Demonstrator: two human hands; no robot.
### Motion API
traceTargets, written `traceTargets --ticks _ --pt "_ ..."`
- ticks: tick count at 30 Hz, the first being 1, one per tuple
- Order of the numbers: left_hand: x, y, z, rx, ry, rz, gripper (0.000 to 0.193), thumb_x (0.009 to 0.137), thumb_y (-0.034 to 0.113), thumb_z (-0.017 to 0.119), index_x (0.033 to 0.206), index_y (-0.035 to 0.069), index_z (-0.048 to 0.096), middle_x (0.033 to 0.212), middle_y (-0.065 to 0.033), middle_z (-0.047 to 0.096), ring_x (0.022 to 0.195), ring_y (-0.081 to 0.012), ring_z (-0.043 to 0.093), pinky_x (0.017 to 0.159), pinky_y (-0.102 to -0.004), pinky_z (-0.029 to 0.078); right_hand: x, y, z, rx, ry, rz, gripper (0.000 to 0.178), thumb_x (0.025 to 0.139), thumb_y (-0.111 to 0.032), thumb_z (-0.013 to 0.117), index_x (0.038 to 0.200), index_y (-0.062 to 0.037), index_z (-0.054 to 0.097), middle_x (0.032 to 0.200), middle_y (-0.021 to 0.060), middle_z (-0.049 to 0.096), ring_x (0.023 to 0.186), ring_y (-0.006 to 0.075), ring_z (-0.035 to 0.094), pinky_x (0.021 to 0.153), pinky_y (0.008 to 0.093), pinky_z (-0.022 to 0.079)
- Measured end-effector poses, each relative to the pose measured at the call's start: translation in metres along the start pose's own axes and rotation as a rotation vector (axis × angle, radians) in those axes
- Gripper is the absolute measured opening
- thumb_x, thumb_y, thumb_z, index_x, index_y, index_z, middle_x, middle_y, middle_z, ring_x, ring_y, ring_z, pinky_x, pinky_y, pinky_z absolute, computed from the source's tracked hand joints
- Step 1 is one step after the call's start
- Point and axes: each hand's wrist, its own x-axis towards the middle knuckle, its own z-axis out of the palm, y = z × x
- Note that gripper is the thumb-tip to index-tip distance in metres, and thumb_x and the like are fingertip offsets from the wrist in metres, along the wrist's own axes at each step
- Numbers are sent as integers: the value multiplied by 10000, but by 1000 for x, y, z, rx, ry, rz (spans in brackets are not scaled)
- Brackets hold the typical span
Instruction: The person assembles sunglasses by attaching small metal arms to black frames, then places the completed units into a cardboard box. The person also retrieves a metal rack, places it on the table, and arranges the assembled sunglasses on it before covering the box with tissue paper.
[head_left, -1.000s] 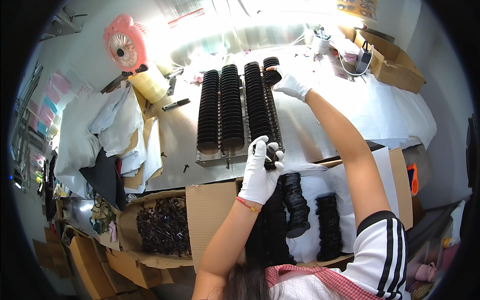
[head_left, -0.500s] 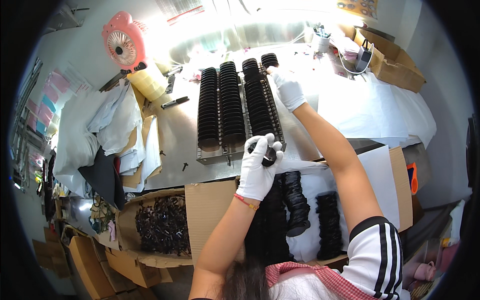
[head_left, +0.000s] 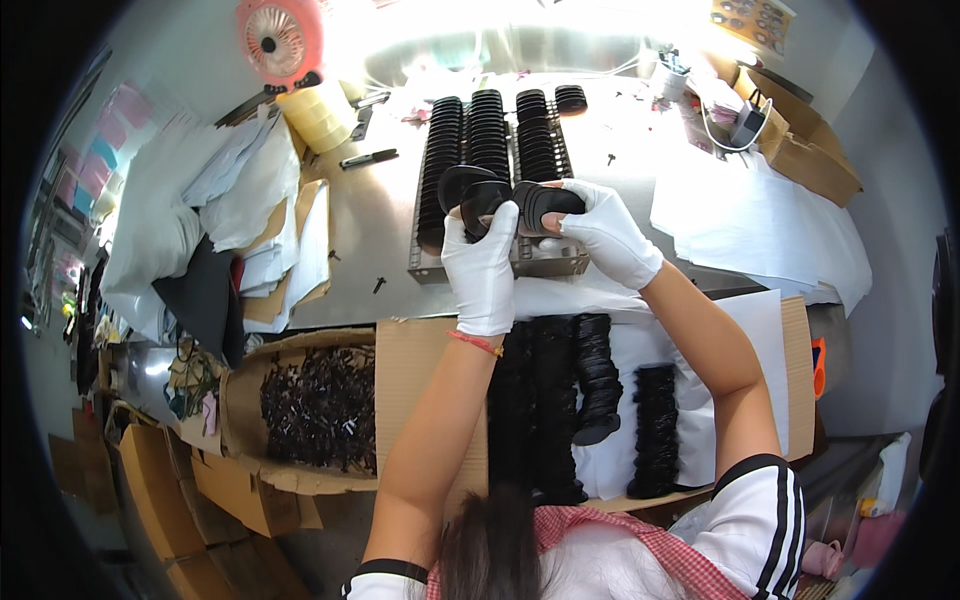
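Both my hands wear white gloves with bare fingertips and meet above the near end of a metal rack (head_left: 562,268). In my left hand (head_left: 482,278) are a few thin, dark, rounded lens-like pieces (head_left: 466,186), fanned apart between thumb and fingers. My right hand (head_left: 615,242) grips a short stack of similar black pieces (head_left: 545,204) from its right side, close against the left hand's pieces. Behind them, the rack carries long rows of upright black pieces (head_left: 486,130). A short separate group (head_left: 570,98) sits at its far right end.
Nearest me, a paper-lined carton (head_left: 800,380) holds several black stacks (head_left: 655,430). Left of it is a box of small dark parts (head_left: 318,408). A marker (head_left: 368,158), tape rolls (head_left: 318,115) and a pink fan (head_left: 280,40) stand left; white sheets (head_left: 740,205) lie right.
My right hand has come back from the rack's far right end to beside my left hand, now with a short stack. The left hand's pieces are now raised and fanned. The view has shifted.
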Motion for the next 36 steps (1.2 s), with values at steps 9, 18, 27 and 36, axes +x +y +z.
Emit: traceTargets --ticks 9,18,27,36 --pt "6 29 -67 1118 -2 1089 207 744 23 781 817 63 591 938 -81 562 843 -283 543 730 -410 469 11 52 86 -639 258 -538 297 845 32 652 1139 -4 670 865 120 707 766 113 673 671 281 558" --pt "54 59 -204 1834 -10 726 209 789 252 772 851 98 645 941 -73 607 919 -296 576 784 -442 477 20 61 96 -971 244 -822 274 835 0 639 1085 -95 699 822 107 708 668 244 693 606 322 562" --pt "45 72 -208 1548 -151 411 537 727 201 841 1172 59 577 1101 -189 588 1056 -347 573 931 -445 501 -7 57 102 -924 170 -753 326 846 12 642 1159 -67 690 836 133 701 661 228 685 612 304 540" --pt "-29 26 -85 -413 -162 -627 390 1038 431 513 1328 170 518 1229 15 553 1165 -143 521 930 -371 522 -42 36 108 -1246 3 -869 459 915 -322 632 1222 16 581 1279 196 592 1105 348 587 1024 429 422"
